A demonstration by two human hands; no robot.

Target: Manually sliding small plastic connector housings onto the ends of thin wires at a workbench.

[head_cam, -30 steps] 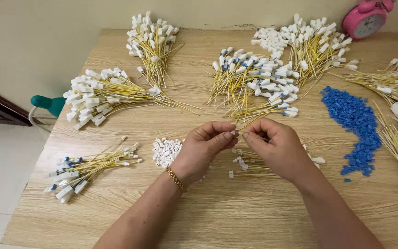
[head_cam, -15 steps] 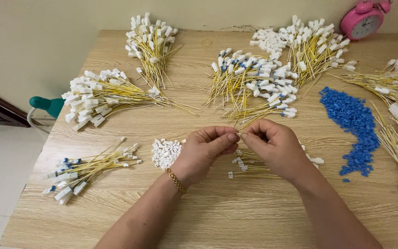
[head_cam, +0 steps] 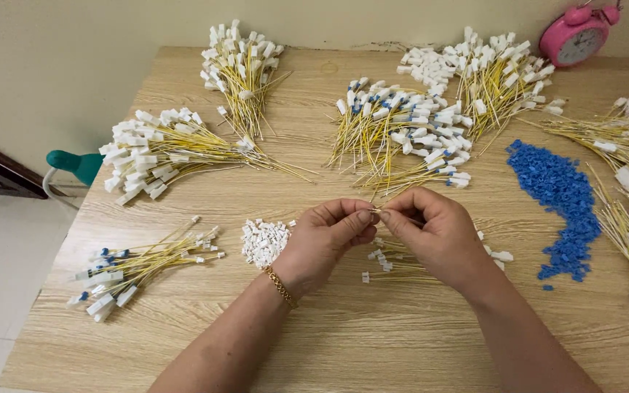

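Yellow wire [head_cam: 375, 211] pinched between fingertips of left hand [head_cam: 325, 240] and right hand [head_cam: 434, 236], both clamped on it, above wooden table [head_cam: 343, 335]; small white connector pile [head_cam: 263, 241] beside left hand.

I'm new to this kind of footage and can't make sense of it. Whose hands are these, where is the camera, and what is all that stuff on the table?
The camera sits on a person's head and looks down, so the two bare arms reaching in from below are the wearer's own. The left hand, with a gold bracelet on its wrist, and the right hand meet fingertip to fingertip, pinching something small and thin between them; it is too small to name for sure. They hover over a wooden table. On it lie several bundles of yellow wires tipped with white plugs, some also with blue. Beside the left hand is a small pile of loose white plugs; to the right is a heap of small blue pieces. A pink alarm clock stands at the far edge.
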